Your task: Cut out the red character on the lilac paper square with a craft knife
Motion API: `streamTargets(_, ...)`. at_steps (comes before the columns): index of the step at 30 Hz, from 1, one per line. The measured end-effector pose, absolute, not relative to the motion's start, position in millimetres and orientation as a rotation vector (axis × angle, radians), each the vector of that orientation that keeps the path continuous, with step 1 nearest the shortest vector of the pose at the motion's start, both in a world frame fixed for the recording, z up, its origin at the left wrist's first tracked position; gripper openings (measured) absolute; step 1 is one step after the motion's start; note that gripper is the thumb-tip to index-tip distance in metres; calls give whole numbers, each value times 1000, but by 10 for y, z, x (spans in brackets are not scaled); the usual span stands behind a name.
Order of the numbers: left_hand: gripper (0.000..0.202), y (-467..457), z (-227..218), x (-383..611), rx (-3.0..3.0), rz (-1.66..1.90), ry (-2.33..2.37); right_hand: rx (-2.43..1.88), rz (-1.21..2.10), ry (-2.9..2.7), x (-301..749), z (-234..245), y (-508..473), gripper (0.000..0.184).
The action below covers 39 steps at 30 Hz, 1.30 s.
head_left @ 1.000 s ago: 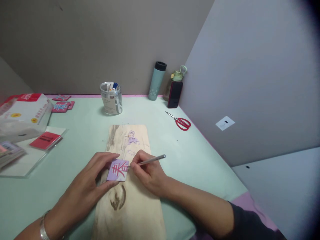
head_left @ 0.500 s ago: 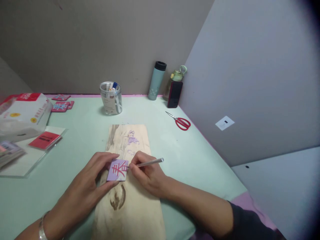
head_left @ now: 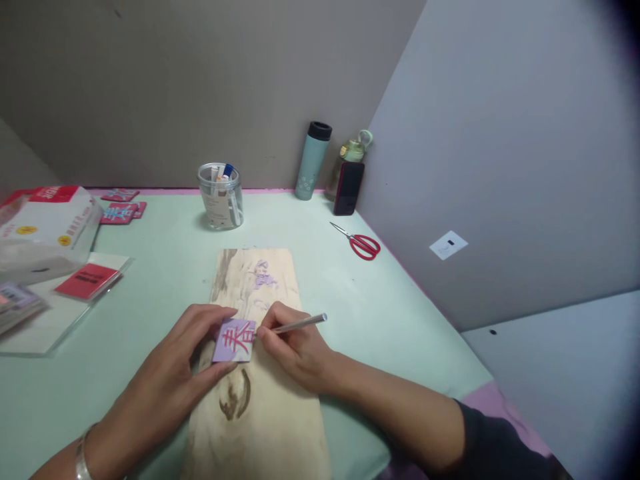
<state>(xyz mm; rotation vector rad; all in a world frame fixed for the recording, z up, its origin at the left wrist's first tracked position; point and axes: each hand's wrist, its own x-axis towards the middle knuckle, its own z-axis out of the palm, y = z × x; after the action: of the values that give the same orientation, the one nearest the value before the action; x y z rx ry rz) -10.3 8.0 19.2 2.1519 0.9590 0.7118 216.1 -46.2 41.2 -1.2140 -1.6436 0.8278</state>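
Note:
A square purple carving block (head_left: 232, 347) with a red Chinese character lies on a long wooden board (head_left: 270, 427). My left hand (head_left: 183, 367) grips the block from the left, thumb on its near edge and fingers at its far edge. In a pinch, my right hand (head_left: 295, 350) holds a slim silver pen-shaped carving knife (head_left: 303, 323), its back end pointing right. The knife's tip is at the block's right edge, beside the character, too small to see clearly. Purple shavings (head_left: 263, 275) are scattered on the board beyond my hands.
Red-handled scissors (head_left: 364, 247) lie at right, before a phone (head_left: 349, 189), a green bottle (head_left: 354, 148) and a blue tumbler (head_left: 313, 160). A clear jar (head_left: 221, 200) holds pens. At left are a plastic bag (head_left: 47, 227), red-and-blue carved blocks (head_left: 119, 213) and a red packet (head_left: 87, 281).
The view has shifted very slightly. Both hands, the block and the knife stay in nearly the same place.

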Motion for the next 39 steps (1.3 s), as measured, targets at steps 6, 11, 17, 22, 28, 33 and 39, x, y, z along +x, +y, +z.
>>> streamTargets(6, 44, 75, 190, -104, 2144, 698, 976, -1223, 804, -1672, 2164, 398, -461, 23)
streamTargets(11, 42, 74, 192, -103, 2154, 713, 964, -1240, 766, -1717, 2168, 414, -464, 22)
streamTargets(17, 42, 72, 198, -109, 2145, 698, 960, -1232, 789, -1723, 2179, 437, -471, 21)
streamTargets(22, 43, 71, 186, -118, 2155, 698, 956, -1234, 817, -1722, 2178, 449, -471, 22)
streamTargets(28, 43, 80, 181, -110, 2153, 700, 956, -1224, 819, -1714, 2183, 448, -471, 23)
streamTargets(33, 44, 76, 181, -105, 2151, 690, 980, -1231, 807, -1719, 2180, 435, -468, 22)
streamTargets(39, 43, 68, 190, -110, 2146, 714, 978, -1233, 808, -1719, 2175, 425, -466, 22)
